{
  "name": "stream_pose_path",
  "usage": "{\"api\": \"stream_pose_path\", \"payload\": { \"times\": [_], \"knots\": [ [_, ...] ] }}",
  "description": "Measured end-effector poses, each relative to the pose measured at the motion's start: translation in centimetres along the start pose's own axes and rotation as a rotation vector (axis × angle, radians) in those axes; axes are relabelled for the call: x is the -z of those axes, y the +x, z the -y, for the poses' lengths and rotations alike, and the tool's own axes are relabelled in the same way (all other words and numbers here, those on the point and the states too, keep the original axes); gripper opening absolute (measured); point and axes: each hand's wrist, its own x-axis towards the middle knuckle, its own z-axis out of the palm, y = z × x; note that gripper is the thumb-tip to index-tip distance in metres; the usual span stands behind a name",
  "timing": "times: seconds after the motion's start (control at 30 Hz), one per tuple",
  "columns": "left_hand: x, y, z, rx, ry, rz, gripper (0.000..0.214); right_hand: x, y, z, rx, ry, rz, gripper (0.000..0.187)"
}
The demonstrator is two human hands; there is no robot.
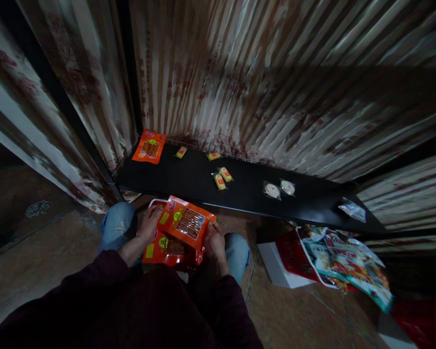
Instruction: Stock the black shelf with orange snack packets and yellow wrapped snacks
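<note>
Biggest first: a striped curtain [276,97] backs a long black shelf [189,182], our knees just short of its front edge. On the floor below the shelf's right end lie a printed bag [343,261] & a white box [274,261]. Over our lap, near the shelf's front left corner, are the orange packs [187,222], two stacked, top one tilted. Left hand [149,224] is curled over the stack's left edge. Right hand [215,241] is closed on its lower right corner, thumb on top, so both have hold of it.

The shelf carries a matching orange pkt [149,147] at its back left corner, four small yellow pkts [220,181] toward the middle, two round clear-wrapped pcs [272,190] right of those & a pale pkt [352,211] at the right end.

Our read: packs are in hand, not yet laid out. Next move calls for parting the top pack from the lower one, then lifting it over the front edge to a bare stretch w/o sweeping the yellow pkts.

Hard to tell: lower pack is mostly covered, a white rim behind the stack can't be identified, print is too dim to read, bag contents are unclear & the far right floor is cut off
</note>
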Motion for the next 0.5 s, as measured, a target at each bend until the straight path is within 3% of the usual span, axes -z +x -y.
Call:
{"api": "stream_pose_path", "payload": {
  "times": [0.1, 0.17, 0.23, 0.37, 0.5],
  "knots": [
    [-0.8, -0.8, -0.6, 0.075, -0.118, -0.121, 0.018, -0.1, 0.3, -0.1, -0.020, 0.073, -0.049, 0.013],
    [-1.2, -1.4, -1.2, 0.108, -0.164, -0.128, 0.012, -0.1, 0.5, -0.1, -0.013, 0.133, -0.075, 0.012],
    [-1.5, -2.3, -1.8, 0.154, -0.207, -0.062, 0.013, -0.3, 0.5, -0.1, -0.003, 0.198, -0.084, 0.012],
    [-2.7, -4.7, -2.2, 0.178, -0.249, 0.202, 0.026, -1.1, -0.1, -0.7, -0.022, 0.299, -0.063, 0.014],
    [-4.3, -5.3, -2.3, 0.146, -0.243, 0.244, 0.028, -1.6, -1.2, -1.8, -0.032, 0.298, -0.054, 0.012]
  ]
}}
